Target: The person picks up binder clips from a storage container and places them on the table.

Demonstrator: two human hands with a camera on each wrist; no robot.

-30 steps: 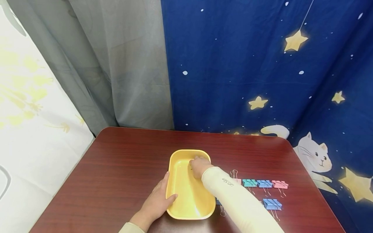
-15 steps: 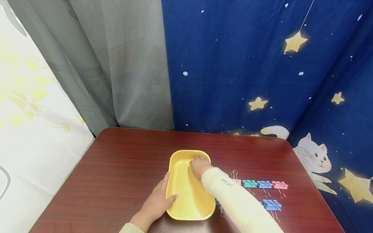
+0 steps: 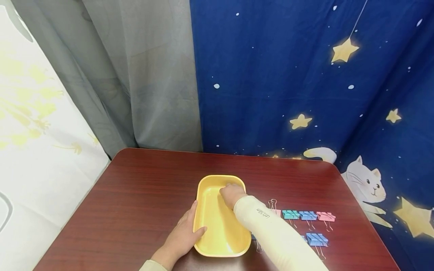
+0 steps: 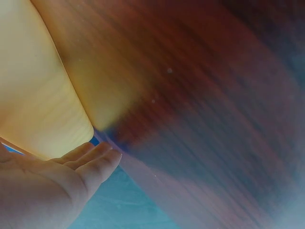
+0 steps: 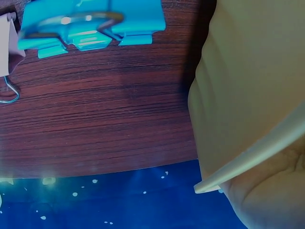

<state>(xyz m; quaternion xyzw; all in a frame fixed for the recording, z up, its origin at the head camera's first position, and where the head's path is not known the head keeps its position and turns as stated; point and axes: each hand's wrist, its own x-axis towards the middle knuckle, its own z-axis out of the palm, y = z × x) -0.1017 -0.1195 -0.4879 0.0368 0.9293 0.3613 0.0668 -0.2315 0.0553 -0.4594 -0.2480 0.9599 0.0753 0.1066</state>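
A yellow plastic tray (image 3: 217,226) lies on the table in the head view. Along its left side rests my left hand (image 3: 181,235), thumb over the rim and fingers against the outer wall; the left wrist view shows those fingers (image 4: 100,164) extended beside the wall. My right hand (image 3: 232,194) reaches inside the tray's far right part with its fingers bent. Its fingertips are hidden, so whether they hold anything cannot be seen. In the right wrist view, part of the right hand (image 5: 276,191) shows past the tray's rim (image 5: 257,162).
Right of the tray stand binder clips: green (image 3: 290,214), blue (image 3: 308,215), pink (image 3: 326,216) and a partly covered pink one (image 3: 276,212). Nearer lies another blue clip (image 3: 317,239). The right sleeve (image 3: 271,229) covers others. Curtains (image 3: 162,75) hang behind the table (image 3: 145,180).
The right hand shifts only slightly inside the tray, its bent fingers now less visible. The left hand and the tray stay in place.
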